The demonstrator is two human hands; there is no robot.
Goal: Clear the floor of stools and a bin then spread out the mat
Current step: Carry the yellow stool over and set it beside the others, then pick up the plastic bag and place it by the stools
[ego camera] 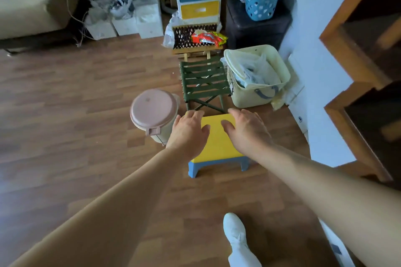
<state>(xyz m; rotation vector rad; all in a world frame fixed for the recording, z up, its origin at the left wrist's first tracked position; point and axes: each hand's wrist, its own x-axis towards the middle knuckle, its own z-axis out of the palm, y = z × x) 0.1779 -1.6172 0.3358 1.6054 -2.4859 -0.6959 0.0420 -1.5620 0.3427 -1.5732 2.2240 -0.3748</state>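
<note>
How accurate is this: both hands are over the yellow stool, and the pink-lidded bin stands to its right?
Wrong in one respect: the pink-lidded bin stands left of the yellow stool, not right, as the head view shows. The left hand and right hand are indeed over the stool.

Yellow stool point(217, 143) partly covered, sofa point(32, 0) cut off

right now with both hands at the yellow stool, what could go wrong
The yellow stool stands close to the pink-lidded bin and the green folding stool, so swinging it left or forward could knock either. The left hand and right hand are spread open over its top, gripping nothing, so a lift might slip.
</note>
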